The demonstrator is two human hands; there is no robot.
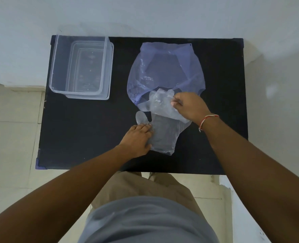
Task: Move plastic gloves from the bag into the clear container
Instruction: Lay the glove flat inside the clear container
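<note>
A bluish see-through plastic bag lies flat on the black table, its mouth toward me. A stack of clear plastic gloves lies in front of the bag's mouth. My left hand presses flat on the stack's left edge, fingers together, beside a glove thumb. My right hand pinches the top glove and lifts its fingered end off the stack. The clear container stands empty at the table's far left.
The table stands against a pale wall, with tiled floor to the left and right. A blue corner guard sits on the table's near left corner. My legs stand just in front of the table's near edge.
</note>
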